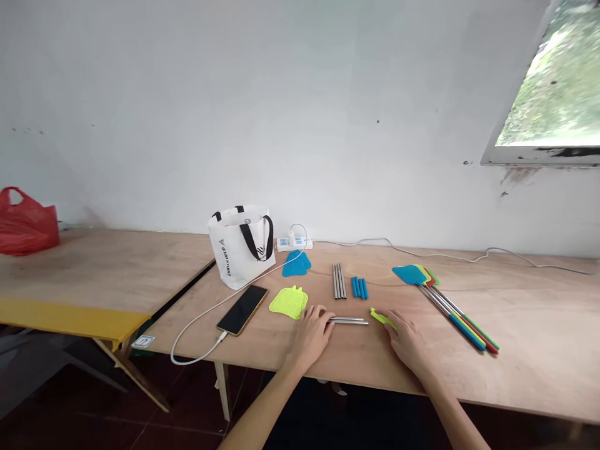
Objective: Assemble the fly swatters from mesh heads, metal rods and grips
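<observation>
On the wooden table (529, 350), near edge: metal rods (351, 320), at least two, ends under the left hand (315, 330); whether clasped or merely covered, cannot tell. Probably light, stiff, smooth, liable to roll; best held mid-length. To their right: yellow-green piece (380, 317), partly beneath the right hand (407, 337); grip likewise not discernible. Likely light, pliable plastic, not fragile; best pinched along its length. Beside the left hand: yellow-green mesh swatter heads (287, 302), presumably thin and floppy; best taken by the neck
</observation>
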The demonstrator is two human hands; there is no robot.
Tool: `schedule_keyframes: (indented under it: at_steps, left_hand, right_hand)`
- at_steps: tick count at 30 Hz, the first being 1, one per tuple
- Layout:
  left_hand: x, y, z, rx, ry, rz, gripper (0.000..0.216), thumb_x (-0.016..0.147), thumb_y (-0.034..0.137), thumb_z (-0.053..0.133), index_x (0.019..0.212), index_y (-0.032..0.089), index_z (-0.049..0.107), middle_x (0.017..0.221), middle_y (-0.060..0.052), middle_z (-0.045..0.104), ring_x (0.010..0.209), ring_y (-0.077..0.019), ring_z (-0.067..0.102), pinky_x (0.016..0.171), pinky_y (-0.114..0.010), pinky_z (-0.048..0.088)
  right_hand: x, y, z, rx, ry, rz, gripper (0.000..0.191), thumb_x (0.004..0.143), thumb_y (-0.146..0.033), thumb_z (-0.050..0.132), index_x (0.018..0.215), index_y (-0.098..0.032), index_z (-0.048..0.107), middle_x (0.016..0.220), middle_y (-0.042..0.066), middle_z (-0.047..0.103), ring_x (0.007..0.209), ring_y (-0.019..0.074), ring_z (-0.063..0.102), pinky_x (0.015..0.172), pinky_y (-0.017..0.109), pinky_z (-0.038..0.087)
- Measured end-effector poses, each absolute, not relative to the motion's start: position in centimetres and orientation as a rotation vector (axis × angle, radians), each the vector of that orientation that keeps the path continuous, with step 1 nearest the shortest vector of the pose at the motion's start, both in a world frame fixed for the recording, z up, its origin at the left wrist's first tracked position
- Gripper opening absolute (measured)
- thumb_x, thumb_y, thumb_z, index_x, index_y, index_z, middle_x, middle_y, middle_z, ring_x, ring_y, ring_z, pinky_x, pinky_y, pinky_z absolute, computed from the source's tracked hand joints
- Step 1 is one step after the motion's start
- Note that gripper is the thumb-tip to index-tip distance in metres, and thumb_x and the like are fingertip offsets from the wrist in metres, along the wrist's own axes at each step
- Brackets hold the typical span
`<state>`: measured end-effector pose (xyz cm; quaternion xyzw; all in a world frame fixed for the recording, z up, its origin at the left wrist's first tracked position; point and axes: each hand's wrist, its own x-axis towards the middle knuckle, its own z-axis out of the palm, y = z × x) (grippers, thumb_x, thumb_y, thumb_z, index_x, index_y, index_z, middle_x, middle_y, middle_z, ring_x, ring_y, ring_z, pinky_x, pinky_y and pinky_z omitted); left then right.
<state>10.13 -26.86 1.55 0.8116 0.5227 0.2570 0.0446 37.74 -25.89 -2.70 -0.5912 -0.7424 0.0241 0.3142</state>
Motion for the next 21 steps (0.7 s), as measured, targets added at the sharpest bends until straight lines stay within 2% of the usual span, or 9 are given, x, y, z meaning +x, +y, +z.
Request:
schedule_keyframes:
  at_steps: [3,9,14,21]
  left_hand:
    - [9.9,-27.1,1.4,2.463,1.544,0.775,0.027,0.102,0.018,0.046,0.119,0.024,0.066,0.112,-0.005,0.063,0.107,-0.0219,0.057,0.096,-0.036,0.046]
    - [10.3,-27.6,1.7,2.546,1.490,0.703,0.036,0.102,0.015,0.040,0.127,0.027,0.064,0.117,-0.005,0.063,0.109,-0.0229,0.058,0.097,-0.038,0.044]
    - [10.2,-27.6,1.8,2.500,1.537,0.709,0.034,0.102,0.020,0.042,0.128,0.028,0.062,0.127,-0.006,0.059,0.112,-0.0242,0.058,0.100,-0.039,0.044]
    - [10.2,-27.6,1.9,2.543,1.506,0.698,0.032,0.102,0.019,0.041,0.126,0.027,0.061,0.125,-0.006,0.061,0.116,-0.0244,0.057,0.101,-0.040,0.044]
  right_hand:
    - [38.5,-25.7,-2.9,-1.528,-1.967,0.124,0.042,0.096,-0.024,0.038,0.127,-0.029,0.065,0.122,0.005,0.069,0.112,0.0224,0.064,0.091,0.037,0.050]
    - [38.4,-25.8,-2.9,-1.512,-2.031,0.025,0.043,0.097,-0.023,0.035,0.129,-0.032,0.063,0.125,0.003,0.067,0.112,0.0205,0.063,0.090,0.035,0.050]
    - [37.7,-25.9,-3.5,-1.618,-2.027,-0.212,0.038,0.098,-0.028,0.038,0.128,-0.027,0.062,0.121,0.008,0.066,0.111,0.0236,0.062,0.091,0.038,0.047]
    - [37.7,-25.8,-3.8,-1.635,-2.085,-0.282,0.038,0.100,-0.028,0.035,0.131,-0.026,0.059,0.121,0.008,0.067,0.107,0.0233,0.062,0.090,0.037,0.044]
